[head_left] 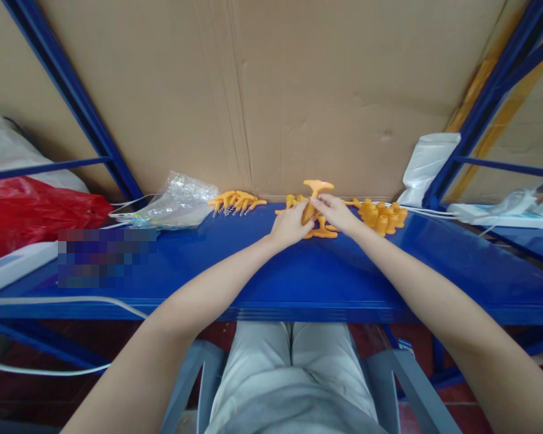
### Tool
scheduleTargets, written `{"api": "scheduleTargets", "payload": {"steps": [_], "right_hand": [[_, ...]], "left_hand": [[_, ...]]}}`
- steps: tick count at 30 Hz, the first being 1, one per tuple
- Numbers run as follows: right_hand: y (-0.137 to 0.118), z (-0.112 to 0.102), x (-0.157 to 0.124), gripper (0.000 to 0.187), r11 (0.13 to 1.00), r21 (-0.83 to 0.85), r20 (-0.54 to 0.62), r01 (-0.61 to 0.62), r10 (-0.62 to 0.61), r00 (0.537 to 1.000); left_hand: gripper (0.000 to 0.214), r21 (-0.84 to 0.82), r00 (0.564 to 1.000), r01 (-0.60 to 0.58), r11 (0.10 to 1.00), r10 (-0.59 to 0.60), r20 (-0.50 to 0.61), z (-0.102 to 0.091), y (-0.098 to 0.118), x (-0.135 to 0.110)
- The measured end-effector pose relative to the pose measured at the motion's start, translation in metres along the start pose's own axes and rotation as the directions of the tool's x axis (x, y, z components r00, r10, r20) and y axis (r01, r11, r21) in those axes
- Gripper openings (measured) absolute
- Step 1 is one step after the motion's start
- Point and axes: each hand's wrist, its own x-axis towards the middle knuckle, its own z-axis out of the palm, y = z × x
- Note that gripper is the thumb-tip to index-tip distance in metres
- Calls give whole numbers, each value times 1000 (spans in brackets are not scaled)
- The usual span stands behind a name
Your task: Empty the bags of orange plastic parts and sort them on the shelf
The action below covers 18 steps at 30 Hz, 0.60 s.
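Note:
My left hand [292,223] is closed around an orange hollow-looking body [307,213]. Just above it, my right hand [333,211] pinches the stem of an orange T-shaped corkscrew handle [318,185]. The two pieces meet between my hands, and my fingers hide the joint and any metal spiral. Below and behind my hands lie more orange T-shaped pieces [324,231], partly covered. To the left is a pile of orange corkscrew handles [238,199] with bare metal spirals. A cluster of orange bodies [382,218] stands to the right.
All this rests on a blue table [235,259] against a cardboard wall [271,96]. A clear plastic bag [181,199] lies at left, near a red bag [36,208]. White cables, a white packet [429,166] and a power strip [493,214] are at right.

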Motion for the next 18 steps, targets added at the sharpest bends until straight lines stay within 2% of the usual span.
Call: {"api": "scheduleTargets", "payload": {"steps": [3, 5, 9, 12, 13, 15, 18], "right_hand": [[0, 1, 1, 39, 996, -89, -31, -13, 10, 999], [-2, -1, 0, 37, 990, -142, -36, 15, -20, 999], [-10, -10, -5, 29, 940, -338, 26, 50, -44, 999], [-20, -16, -10, 26, 826, -558, 126, 84, -16, 992], [-23, -17, -12, 26, 782, -615, 166, 105, -2, 986], [-28, -17, -15, 26, 709, -687, 246, 155, 26, 969], [-31, -17, -16, 26, 661, -719, 328, 217, 47, 943]], "left_hand": [[45, 20, 996, -78, 997, 78, 32, 4, 0, -2], [37, 0, 991, -133, 991, 133, 21, 5, -3, 0], [28, -75, 982, -147, 986, 137, -129, 1, -20, 9], [35, -122, 955, -216, 969, 183, -231, -3, -34, 16], [36, -128, 946, -268, 955, 236, -220, -4, -38, 18], [30, -130, 933, -351, 927, 335, -130, -4, -41, 19], [15, -120, 933, -354, 928, 359, 28, -2, -41, 18]]}}
